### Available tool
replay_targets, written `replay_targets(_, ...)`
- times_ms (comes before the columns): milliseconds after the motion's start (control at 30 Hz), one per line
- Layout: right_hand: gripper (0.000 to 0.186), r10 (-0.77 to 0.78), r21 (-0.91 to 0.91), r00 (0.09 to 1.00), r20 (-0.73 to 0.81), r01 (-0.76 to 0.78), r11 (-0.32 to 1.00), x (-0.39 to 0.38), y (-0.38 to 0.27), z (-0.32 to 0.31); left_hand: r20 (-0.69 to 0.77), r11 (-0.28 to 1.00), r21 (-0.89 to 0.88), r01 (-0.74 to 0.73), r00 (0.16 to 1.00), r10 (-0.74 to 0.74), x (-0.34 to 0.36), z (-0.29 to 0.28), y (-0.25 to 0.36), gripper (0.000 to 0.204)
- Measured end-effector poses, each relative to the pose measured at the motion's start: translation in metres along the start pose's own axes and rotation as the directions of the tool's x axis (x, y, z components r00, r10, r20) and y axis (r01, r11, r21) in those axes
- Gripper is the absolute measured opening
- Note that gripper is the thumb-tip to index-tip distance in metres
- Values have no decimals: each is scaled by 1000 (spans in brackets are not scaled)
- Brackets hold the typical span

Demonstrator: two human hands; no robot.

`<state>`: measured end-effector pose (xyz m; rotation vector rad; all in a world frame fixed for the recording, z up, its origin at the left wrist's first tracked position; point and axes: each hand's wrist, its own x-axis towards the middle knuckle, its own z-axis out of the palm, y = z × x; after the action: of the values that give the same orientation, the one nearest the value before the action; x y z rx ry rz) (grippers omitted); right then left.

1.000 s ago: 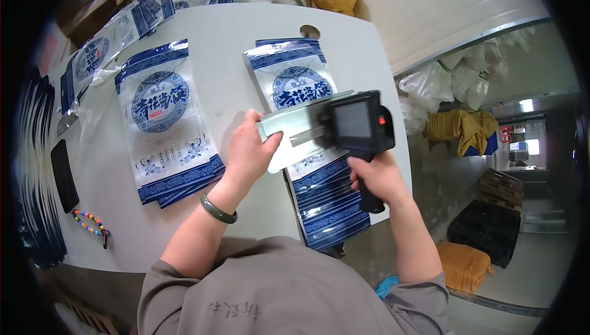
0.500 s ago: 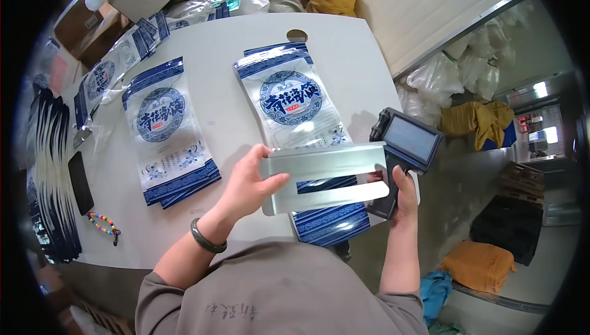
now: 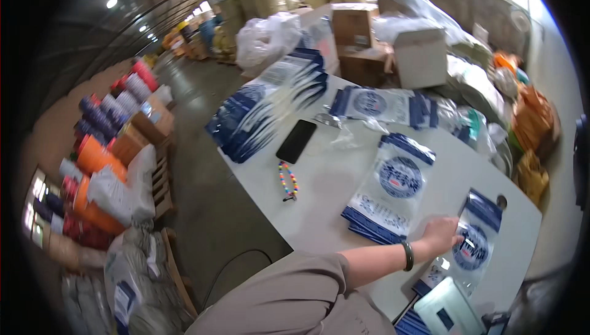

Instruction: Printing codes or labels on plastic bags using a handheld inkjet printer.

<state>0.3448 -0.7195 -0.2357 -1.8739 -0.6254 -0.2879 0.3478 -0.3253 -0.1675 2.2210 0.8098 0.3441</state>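
At the far left, beyond the table, rolls of coloured material are stacked along the floor, with white sacks beside them. On the white table, the left end holds a long fanned row of blue-and-white pouches; near it lies a black phone, and just below that a multicoloured bead bracelet. Further right a stack of clear pouches with blue trim lies flat near the table's middle. The left hand, a dark bracelet at its wrist, reaches across with fingers loosely spread and flat, the tips resting on the edge of another printed pouch, which tops a pile at the right end of the table; the hand grips nothing. Below that pile, at the bottom edge, lies a pale green plate. The right hand is out of view. Cardboard boxes and bagged goods crowd the far side
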Motion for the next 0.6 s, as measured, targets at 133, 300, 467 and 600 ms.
replay_targets(133,66,73,262,996,50,-84,961,-19,85,-17,-71,992,-122,-29,997,21,-6,-11,-7,31)
replay_targets(300,37,519,677,847,115,-449,583,-4,11,4,-210,949,-168,-268,950,232,9,-3,-21,23)
replay_targets(467,28,757,691,590,282,-672,266,47,-41,28,-179,846,-317,-429,903,391,18,-102,-106,57)
replay_targets(600,23,618,721,708,341,-619,311,55,-46,25,-179,975,-148,-166,974,139,8,-181,-152,55)
